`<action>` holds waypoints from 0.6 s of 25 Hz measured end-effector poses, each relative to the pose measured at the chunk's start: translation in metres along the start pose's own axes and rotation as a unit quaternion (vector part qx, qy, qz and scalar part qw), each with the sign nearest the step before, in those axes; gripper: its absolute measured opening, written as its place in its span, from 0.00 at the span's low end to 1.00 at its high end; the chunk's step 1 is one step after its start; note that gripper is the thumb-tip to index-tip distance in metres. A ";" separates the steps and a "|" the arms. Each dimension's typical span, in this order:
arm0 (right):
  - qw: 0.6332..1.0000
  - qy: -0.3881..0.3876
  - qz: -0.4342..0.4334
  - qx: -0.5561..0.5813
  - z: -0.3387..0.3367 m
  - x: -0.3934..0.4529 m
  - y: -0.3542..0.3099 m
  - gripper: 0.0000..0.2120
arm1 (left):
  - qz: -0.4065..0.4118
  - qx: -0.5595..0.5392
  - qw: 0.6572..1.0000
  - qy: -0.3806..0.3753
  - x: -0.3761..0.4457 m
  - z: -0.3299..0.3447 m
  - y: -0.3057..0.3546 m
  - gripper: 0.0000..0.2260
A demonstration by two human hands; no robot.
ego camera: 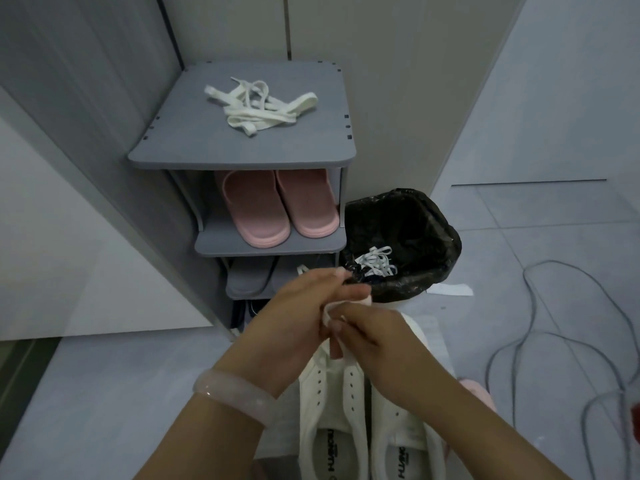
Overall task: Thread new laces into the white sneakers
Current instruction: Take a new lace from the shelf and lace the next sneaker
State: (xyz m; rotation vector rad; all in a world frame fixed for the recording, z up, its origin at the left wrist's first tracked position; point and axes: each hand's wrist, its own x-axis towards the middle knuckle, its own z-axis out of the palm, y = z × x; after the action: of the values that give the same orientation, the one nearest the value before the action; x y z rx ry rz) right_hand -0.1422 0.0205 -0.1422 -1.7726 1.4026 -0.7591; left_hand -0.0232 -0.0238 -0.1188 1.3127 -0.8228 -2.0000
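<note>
A left hand (pixel 304 306) and right hand (pixel 374 337), fingers curled, pinched a crumpled white piece, seemingly lace, above the unlaced white sneakers (pixel 349 400) on the floor, while new laces (pixel 258 107) lay loosely piled on the shoe rack (pixel 173 147) top. Soft, light and floppy, they looked best taken near a stiff tip. What exactly the fingers gripped was hidden; both toes were covered.

Dim, cool light. Pale grey tiled floor (pixel 540 216). Grey shoe rack (pixel 242 157) against grey cabinet panels (pixel 86 81). Pink slippers (pixel 277 206) on its second shelf, grey pair below. Black-lined bin (pixel 415 216) just beside rack. Grey cables (pixel 554 327) looped at right.
</note>
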 end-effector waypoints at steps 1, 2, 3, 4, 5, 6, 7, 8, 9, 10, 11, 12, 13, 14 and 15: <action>1.000 0.005 -0.004 -0.001 0.000 0.000 0.000 0.14 | -0.006 -0.032 0.999 0.003 0.001 -0.002 0.000 0.09; 1.000 0.021 -0.008 0.007 0.000 0.001 0.001 0.13 | -0.012 -0.057 0.998 0.019 0.002 -0.004 -0.001 0.08; 0.999 0.043 -0.015 0.018 0.000 0.001 0.001 0.12 | -0.015 -0.073 0.996 0.050 0.002 -0.006 -0.004 0.08; 0.997 0.069 -0.024 0.030 0.000 0.002 0.001 0.11 | -0.017 -0.081 0.993 0.086 0.002 -0.009 -0.008 0.07; 0.995 0.092 -0.030 0.038 -0.001 0.002 0.001 0.10 | -0.019 -0.084 0.990 0.113 0.000 -0.009 -0.012 0.08; 0.993 0.104 -0.034 0.043 -0.002 0.001 0.001 0.10 | -0.023 -0.078 0.989 0.124 -0.003 -0.008 -0.014 0.10; 0.993 0.103 -0.036 0.043 -0.002 0.000 0.000 0.10 | -0.026 -0.065 0.991 0.116 -0.007 -0.006 -0.015 0.13; 0.995 0.089 -0.040 0.032 -0.001 -0.001 0.000 0.10 | -0.030 -0.049 0.994 0.098 -0.009 -0.004 -0.014 0.15; 0.997 0.060 -0.045 0.014 0.001 -0.003 0.000 0.10 | -0.029 -0.033 0.996 0.076 -0.010 -0.002 -0.013 0.17; 0.998 0.025 -0.052 -0.010 0.002 -0.004 0.000 0.10 | -0.022 -0.017 0.998 0.059 -0.010 -0.001 -0.012 0.18; 0.998 -0.006 -0.062 -0.026 0.003 -0.006 -0.001 0.10 | -0.009 -0.010 0.999 0.046 -0.010 -0.001 -0.010 0.17; 0.996 -0.028 -0.073 -0.031 0.003 -0.007 0.000 0.11 | 0.004 -0.015 0.999 0.041 -0.010 -0.002 -0.008 0.15; 0.996 -0.042 -0.076 -0.031 0.003 -0.009 0.000 0.11 | 0.017 -0.026 0.999 0.039 -0.010 -0.003 -0.006 0.13; 0.996 -0.047 -0.073 -0.031 0.002 -0.010 0.000 0.11 | 0.030 -0.037 0.998 0.035 -0.011 -0.004 -0.003 0.11; 0.996 -0.051 -0.062 -0.034 0.000 -0.011 0.001 0.11 | 0.045 -0.048 0.997 0.033 -0.011 -0.005 -0.001 0.10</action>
State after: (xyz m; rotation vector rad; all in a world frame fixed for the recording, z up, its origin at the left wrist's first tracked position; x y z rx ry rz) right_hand -0.1448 0.0311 -0.1429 -1.9365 1.2744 -0.6819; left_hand -0.0146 -0.0157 -0.1145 1.2578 -0.7337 -1.8922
